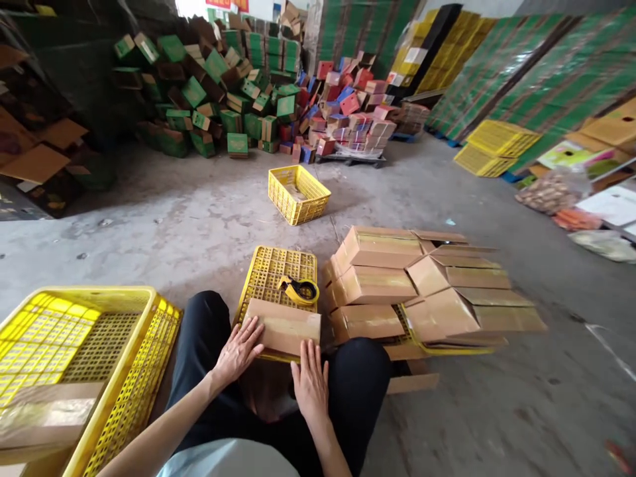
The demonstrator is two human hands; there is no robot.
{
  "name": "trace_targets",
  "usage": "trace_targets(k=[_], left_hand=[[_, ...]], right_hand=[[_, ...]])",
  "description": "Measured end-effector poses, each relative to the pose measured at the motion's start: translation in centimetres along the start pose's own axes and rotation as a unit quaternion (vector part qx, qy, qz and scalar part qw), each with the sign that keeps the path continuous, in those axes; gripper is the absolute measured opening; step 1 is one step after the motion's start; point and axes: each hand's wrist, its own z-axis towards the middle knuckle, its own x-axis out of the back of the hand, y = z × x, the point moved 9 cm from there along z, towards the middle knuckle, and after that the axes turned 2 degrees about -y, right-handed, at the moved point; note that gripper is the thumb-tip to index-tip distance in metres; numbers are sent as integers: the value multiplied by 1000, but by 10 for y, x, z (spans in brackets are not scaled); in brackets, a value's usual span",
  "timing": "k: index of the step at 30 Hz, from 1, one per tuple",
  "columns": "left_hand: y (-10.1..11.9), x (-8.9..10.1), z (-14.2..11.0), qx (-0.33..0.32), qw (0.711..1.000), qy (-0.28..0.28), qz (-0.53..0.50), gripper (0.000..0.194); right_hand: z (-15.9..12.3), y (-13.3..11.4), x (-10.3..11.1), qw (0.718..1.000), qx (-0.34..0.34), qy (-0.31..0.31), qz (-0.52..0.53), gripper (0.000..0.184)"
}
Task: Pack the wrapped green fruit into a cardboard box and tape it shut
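Note:
A taped cardboard box (285,328) lies flat on an upturned yellow plastic crate (263,271) between my knees. My left hand (239,348) rests on the box's left end, fingers stretched out flat. At the near right corner of the same box, my right hand (311,381) touches the edge with its fingertips, the fingers straight. Neither hand is wrapped around anything. Just beyond the box, a yellow tape dispenser (299,291) with a dark roll lies on the crate.
Stacked cardboard boxes (382,281) stand close on my right, some with flaps raised. On my left is a large yellow crate (159,331) holding a taped box (50,414). Ahead, another yellow crate (298,211) sits on the concrete floor, before heaped green cartons (238,144).

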Motion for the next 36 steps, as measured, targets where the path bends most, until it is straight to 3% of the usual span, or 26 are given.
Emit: trace_targets(k=[5,10,12,16,19,22,26,29,32,36], left_hand=[[23,-9,18,19,998,55,6,61],[30,-14,29,17,998,64,1,60],[26,-13,28,14,998,58,0,60],[22,-12,26,5,999,48,-7,61],[22,-11,25,7,999,53,-8,63],[22,-9,26,10,998,60,-16,65],[16,-9,29,22,997,65,-39,66],[6,-9,30,46,995,77,-36,66],[-8,-10,31,80,993,89,-20,66],[-29,-10,33,115,987,106,-30,68]], right_hand=[[27,-22,0,1000,12,24,-4,63],[50,-52,-1,994,105,40,8,57],[60,-46,3,993,112,39,10,58],[88,-11,16,999,14,42,5,66],[100,-6,20,999,-26,40,0,69],[102,-31,14,999,-4,32,-6,62],[93,-79,-6,997,75,5,15,56],[84,-98,-11,992,123,-3,28,58],[75,-89,-4,991,129,6,23,58],[68,-33,6,999,30,23,32,59]])
